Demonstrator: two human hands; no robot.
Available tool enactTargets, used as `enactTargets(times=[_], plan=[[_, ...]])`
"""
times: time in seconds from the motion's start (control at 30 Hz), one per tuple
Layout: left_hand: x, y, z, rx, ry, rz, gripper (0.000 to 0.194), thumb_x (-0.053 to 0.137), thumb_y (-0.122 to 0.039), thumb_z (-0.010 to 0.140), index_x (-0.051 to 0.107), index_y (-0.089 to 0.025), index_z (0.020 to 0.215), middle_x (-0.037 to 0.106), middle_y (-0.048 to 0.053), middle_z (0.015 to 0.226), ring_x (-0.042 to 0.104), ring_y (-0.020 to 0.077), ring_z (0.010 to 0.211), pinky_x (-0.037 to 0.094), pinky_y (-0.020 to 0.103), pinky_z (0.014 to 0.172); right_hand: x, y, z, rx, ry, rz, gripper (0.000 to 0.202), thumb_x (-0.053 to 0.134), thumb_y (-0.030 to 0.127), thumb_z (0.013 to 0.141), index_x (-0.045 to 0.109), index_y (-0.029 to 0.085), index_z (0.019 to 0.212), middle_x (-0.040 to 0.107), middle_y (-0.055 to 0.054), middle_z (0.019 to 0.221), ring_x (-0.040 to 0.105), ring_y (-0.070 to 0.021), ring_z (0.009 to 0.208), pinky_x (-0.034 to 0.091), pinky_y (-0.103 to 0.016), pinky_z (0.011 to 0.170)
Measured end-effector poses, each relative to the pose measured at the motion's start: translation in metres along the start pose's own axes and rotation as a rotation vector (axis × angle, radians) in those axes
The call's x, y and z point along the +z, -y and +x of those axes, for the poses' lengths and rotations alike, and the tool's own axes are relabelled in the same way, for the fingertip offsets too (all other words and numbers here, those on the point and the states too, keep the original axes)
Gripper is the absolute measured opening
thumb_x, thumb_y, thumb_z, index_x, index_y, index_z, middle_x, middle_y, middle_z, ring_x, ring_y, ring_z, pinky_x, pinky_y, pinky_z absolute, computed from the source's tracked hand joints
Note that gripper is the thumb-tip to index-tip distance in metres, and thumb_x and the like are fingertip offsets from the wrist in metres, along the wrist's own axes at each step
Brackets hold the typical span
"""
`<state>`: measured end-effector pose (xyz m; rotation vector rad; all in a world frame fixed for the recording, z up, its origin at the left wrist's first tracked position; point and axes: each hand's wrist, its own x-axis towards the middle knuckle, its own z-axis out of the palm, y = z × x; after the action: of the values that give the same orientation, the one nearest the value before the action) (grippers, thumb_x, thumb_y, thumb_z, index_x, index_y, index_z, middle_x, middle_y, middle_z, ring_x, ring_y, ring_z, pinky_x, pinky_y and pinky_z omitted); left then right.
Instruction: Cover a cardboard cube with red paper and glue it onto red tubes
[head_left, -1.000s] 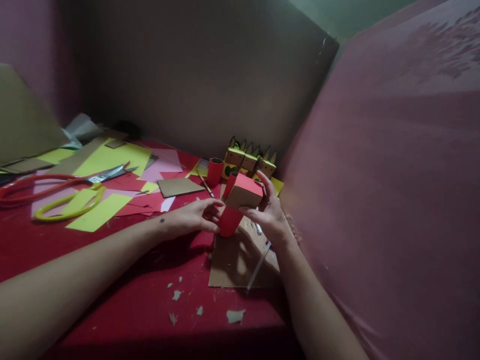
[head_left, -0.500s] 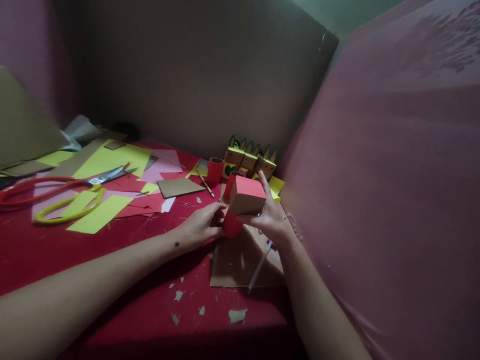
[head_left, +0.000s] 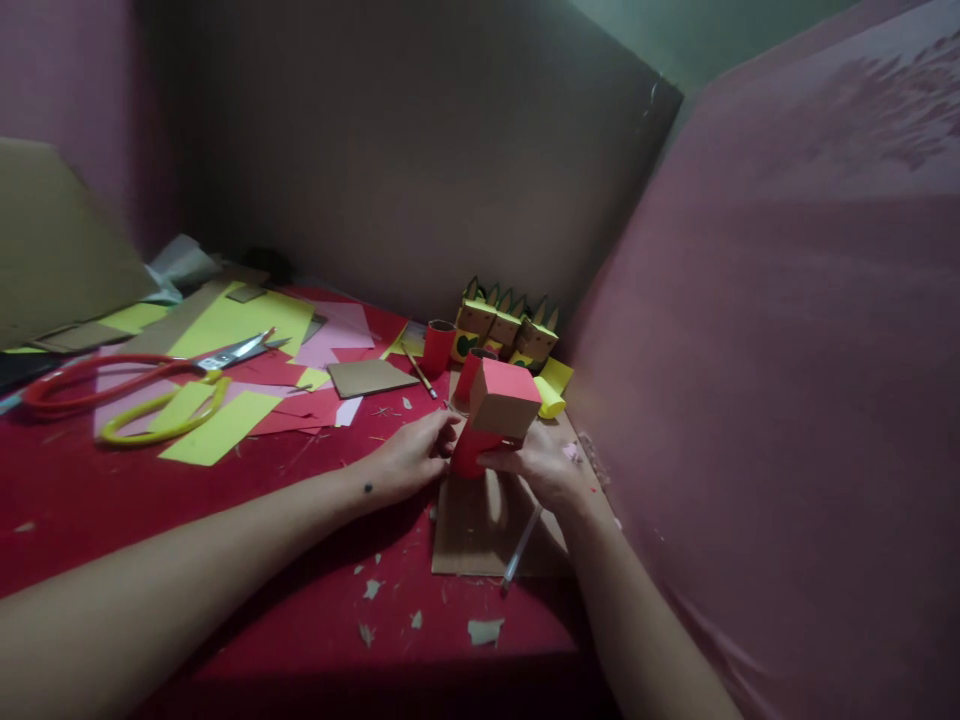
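A small box (head_left: 505, 398) with a red top and brown cardboard side sits tilted on a red paper tube (head_left: 471, 450). My right hand (head_left: 544, 465) grips the tube from the right, just under the box. At the tube's left side is my left hand (head_left: 420, 448), its fingers curled close to it; whether they touch it is unclear. Beneath lies a brown cardboard sheet (head_left: 469, 545) with a white stick (head_left: 523, 548) on it. Behind the box stands another red tube (head_left: 471, 372), partly hidden.
Large scissors (head_left: 217, 368) lie on yellow, pink and red papers at the left. A pencil (head_left: 420, 370), a cardboard piece (head_left: 371, 378) and a third red tube (head_left: 439, 345) are farther back. Decorated boxes (head_left: 506, 325) stand by the wall; a yellow roll (head_left: 550, 397) is near.
My right hand has moved down from the box to the tube below it. The view has shifted slightly, and the yellow roll is now in sight.
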<state>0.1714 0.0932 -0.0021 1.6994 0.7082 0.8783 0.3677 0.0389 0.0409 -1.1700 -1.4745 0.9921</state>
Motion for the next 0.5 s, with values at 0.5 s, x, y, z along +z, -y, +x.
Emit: enactTargets(times=[0.5], plan=[[-0.045, -0.005, 0.046, -0.233, -0.264, 0.106, 0.026, 0.071, -0.031, 0.101, 0.067, -0.016, 0.121, 0.072, 0.006, 0.111, 0.072, 0.0185, 0.084, 0.064, 0.035, 0.073, 0.024, -0.035, -0.009, 0.024, -0.231, -0.174, 0.030, 0.086, 0.042, 0.062, 0.067, 0.023, 0.076, 0.070, -0.003, 0.072, 0.064, -0.0245, 0.067, 0.054, -0.037, 0.061]])
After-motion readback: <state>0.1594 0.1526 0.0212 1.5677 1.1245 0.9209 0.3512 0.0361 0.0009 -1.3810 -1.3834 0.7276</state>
